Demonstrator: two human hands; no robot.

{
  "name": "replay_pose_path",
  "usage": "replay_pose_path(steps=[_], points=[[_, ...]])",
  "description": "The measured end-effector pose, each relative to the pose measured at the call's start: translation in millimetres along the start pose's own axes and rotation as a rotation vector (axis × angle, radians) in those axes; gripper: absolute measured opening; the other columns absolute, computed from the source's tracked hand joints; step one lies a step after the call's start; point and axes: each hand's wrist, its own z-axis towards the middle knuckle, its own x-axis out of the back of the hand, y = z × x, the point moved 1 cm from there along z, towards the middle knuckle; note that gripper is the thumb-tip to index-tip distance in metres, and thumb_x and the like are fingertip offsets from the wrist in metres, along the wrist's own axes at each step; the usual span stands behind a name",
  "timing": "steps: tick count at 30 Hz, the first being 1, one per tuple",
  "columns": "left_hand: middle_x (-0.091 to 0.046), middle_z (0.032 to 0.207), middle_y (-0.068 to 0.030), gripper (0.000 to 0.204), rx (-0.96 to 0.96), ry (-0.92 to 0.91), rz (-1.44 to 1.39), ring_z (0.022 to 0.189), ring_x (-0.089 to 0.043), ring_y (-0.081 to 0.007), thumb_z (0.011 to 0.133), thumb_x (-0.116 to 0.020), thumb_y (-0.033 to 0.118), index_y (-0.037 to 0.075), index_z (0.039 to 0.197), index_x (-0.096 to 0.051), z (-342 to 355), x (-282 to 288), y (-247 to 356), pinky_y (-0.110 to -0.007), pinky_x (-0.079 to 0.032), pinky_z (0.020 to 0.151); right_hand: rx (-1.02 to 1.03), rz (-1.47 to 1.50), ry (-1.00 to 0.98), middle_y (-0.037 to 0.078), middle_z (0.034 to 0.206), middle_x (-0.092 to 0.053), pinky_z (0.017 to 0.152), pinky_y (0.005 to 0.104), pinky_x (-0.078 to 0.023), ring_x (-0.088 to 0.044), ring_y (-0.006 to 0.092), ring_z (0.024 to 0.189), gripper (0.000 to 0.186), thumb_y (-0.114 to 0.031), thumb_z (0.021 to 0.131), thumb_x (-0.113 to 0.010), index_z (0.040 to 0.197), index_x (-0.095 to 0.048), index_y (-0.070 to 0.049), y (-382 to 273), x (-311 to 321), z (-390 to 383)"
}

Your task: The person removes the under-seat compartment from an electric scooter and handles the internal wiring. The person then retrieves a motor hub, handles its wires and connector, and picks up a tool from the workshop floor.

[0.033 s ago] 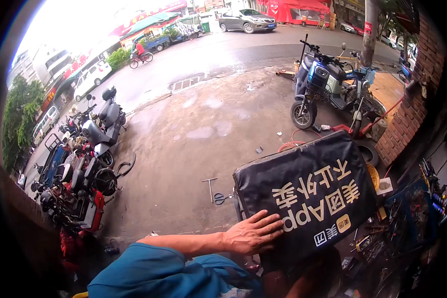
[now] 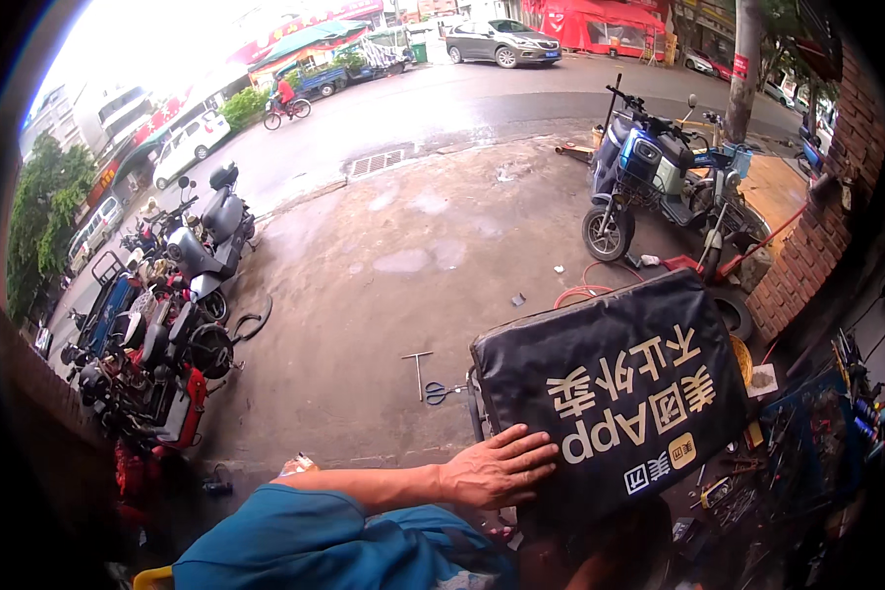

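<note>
Hands (image 2: 497,472): left spread on one black box (image 2: 615,401), right unseen, state indiscernible; one pair of scissors (image 2: 435,393) nearby.

A blue scooter (image 2: 649,157) is parked at two o'clock, a brick wall (image 2: 806,261) is seen at three, and a grey scooter (image 2: 195,260) is stood at nine. On the bare ground (image 2: 364,329) toward six o'clock, a T-handled tool (image 2: 419,378) and blue-handled scissors (image 2: 434,393) are laid just beside each other. Beyond, a car (image 2: 501,42) is seen on the road (image 2: 393,113) at twelve, a cyclist (image 2: 286,95) at eleven, and a red tent (image 2: 595,28) at one.
</note>
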Motion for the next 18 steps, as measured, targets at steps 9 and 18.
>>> replay_pose_path(steps=[9, 18], points=[[-0.028, 0.143, -0.0178, 0.049, -0.058, 0.242, -0.099, 0.138, -0.015, -0.0312, 0.091, -0.041, 0.027, 0.002, 0.133, -0.037, -23.9, -44.2, -5.8, -0.047, -0.006, 0.112, 0.553, 0.331, 0.364, 0.023, 0.103, -0.061, 0.082, 0.0384, -0.047, -0.057, 0.0336, 0.095, 0.036, -0.027, 0.087, -0.061, 0.101, -0.062, 0.006, -274.0, 176.0, -37.5], [-0.048, 0.124, -0.02, 0.04, -0.25, 0.288, -0.291, 0.122, -0.04, -0.0367, 0.085, -0.052, 0.027, 0.002, 0.116, -0.051, -49.6, -12.5, -40.3, -0.05, -0.03, 0.102, 1.116, -0.442, 0.389, 0.021, 0.121, -0.053, 0.089, 0.0454, -0.042, -0.051, 0.0375, 0.109, 0.05, -0.039, 0.088, -0.055, 0.124, -0.051, -0.005, -394.2, 133.9, -72.4]])
